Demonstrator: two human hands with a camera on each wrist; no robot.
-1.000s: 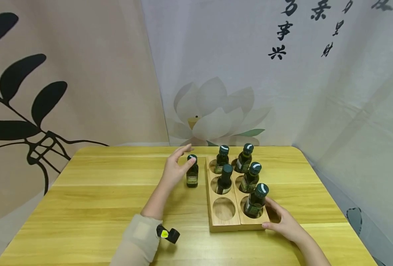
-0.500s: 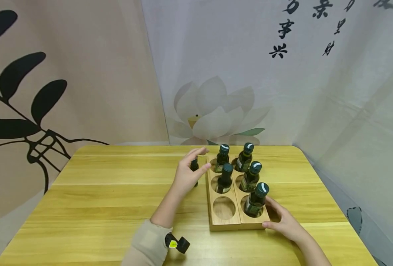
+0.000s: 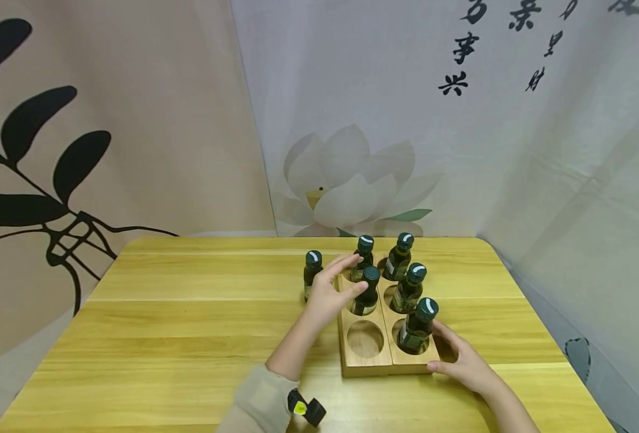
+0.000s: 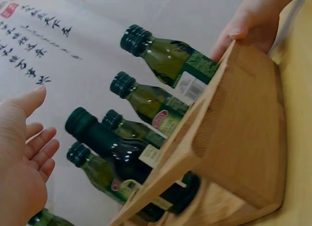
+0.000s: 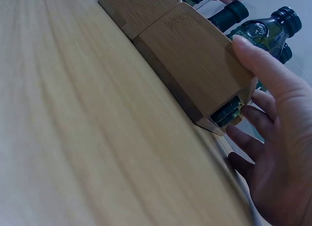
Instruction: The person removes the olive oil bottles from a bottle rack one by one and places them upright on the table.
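Note:
A wooden bottle rack (image 3: 376,362) with two rows of round holes stands on the table. Small green glass bottles with dark screw caps stand in it, and the near left hole shows its wooden floor. My left hand (image 3: 330,299) is raised with fingers and thumb spread, beside the tall-capped dark bottle (image 3: 370,297) in the left row's middle hole. In the left wrist view a gap shows between that hand and the bottle. My right hand (image 3: 462,364) holds the rack's near right corner, thumb on the front face and fingers along the side, beside a green bottle (image 3: 416,328).
Left of the rack, a single green bottle (image 3: 311,273) stands on the wooden table (image 3: 162,337), partly behind my left hand. A printed cloth (image 3: 351,90) hangs behind the table's far edge. A small black camera (image 3: 312,412) sits on my left wrist.
My left hand has moved right, from the lone bottle to beside the rack's left row, with nothing in it. The lone bottle stays standing. My right hand has kept its place.

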